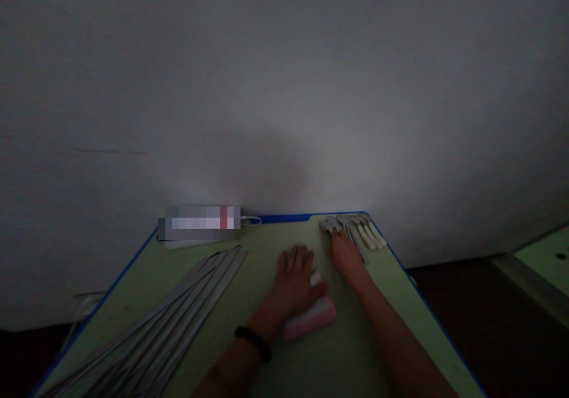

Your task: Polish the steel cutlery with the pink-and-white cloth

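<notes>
My left hand (291,285), with a dark bracelet at the wrist, lies palm down on the table with its fingers stretched. Its thumb reaches over a pink and white block-like item (313,320), whose kind is unclear in the dim light. Further right, my right hand (345,255) is closed at the metal spoons (329,225) near the far edge. Spoon bowls show just past its fingertips, while the handles there are hidden under the hand. Beside it lie more spoons (344,220) and several pieces with pale handles (368,238).
Long flat metal strips (191,303) fan out over the left of the pale green table (262,250), which has a blue rim. A blurred-out box-like item (200,223) with a white cable (252,220) stands at the back left. Behind rises a grey wall (284,89); another table (546,261) is at right.
</notes>
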Demonstrator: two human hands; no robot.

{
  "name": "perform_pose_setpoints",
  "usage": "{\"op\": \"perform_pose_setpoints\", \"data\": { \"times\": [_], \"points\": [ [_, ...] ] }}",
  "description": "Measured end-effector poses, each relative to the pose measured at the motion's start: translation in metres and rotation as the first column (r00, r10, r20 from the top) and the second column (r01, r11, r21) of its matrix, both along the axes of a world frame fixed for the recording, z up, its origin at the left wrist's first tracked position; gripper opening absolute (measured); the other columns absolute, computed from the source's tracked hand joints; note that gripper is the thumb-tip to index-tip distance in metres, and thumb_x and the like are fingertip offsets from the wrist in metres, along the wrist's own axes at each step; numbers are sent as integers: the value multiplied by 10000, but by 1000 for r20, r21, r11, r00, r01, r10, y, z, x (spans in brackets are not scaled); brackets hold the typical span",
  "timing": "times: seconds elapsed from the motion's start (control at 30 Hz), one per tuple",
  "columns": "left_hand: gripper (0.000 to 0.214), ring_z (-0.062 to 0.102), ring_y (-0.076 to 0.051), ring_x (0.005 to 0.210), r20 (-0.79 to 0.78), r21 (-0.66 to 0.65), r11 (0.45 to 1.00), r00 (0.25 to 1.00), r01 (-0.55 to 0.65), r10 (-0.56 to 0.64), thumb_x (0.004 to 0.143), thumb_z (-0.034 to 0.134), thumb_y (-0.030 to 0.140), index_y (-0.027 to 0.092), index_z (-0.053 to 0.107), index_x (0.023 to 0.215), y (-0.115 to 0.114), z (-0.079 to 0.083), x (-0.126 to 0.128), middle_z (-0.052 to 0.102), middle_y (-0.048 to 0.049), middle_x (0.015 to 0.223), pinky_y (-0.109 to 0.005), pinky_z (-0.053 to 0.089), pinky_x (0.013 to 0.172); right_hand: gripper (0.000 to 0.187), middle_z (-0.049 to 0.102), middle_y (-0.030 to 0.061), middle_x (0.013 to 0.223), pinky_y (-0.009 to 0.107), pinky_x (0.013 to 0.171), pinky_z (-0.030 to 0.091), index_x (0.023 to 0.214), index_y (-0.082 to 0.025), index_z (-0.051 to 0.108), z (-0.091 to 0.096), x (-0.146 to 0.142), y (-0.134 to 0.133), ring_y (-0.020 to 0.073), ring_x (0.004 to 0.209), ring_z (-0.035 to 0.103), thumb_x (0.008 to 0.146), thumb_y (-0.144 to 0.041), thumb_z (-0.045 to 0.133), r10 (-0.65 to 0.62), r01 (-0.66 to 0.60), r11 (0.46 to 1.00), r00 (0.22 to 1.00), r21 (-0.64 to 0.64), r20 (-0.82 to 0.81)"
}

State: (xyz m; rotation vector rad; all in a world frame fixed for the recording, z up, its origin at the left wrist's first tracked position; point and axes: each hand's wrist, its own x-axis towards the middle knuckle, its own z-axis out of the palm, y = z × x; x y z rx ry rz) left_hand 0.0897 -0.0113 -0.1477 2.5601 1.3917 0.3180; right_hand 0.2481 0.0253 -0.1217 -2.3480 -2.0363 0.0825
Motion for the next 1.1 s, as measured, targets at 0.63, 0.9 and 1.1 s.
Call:
{"op": "perform_pose_setpoints", "data": {
  "times": [0.63, 0.9, 1.1],
  "points": [
    [711, 113, -331, 1346, 35, -48, 998, 999, 33, -31, 819, 344, 597, 129, 323, 1353, 3, 2, -2, 276, -172, 1437, -501, 20, 1069, 363, 545, 181, 1108, 304, 686, 453, 1095, -137, 546, 0, -11, -9, 230, 891, 607, 897, -206, 249, -37, 37, 999, 997, 13, 63],
    [683, 151, -321, 1335, 48, -31, 999, 998, 35, -34, 821, 363, 593, 158, 331, 1346, 2, 6, -3, 302, -151, 1424, -497, 33, 1070, 341, 587, 152, 1056, 297, 714, 440, 1085, -142, 540, 0, -4, -3, 215, 897, 607, 893, -177, 261, -82, 80, 995, 996, 53, 40],
    [538, 236, -287, 1304, 125, -89, 994, 991, 64, -53, 877, 349, 483, 149, 392, 1296, 6, 18, -4, 361, -150, 1382, -468, 86, 1079, 317, 547, 141, 1114, 305, 749, 421, 1116, -155, 510, 6, -9, -8, 231, 964, 566, 896, -267, 310, -66, 64, 988, 998, 143, 13]
  ]
}}
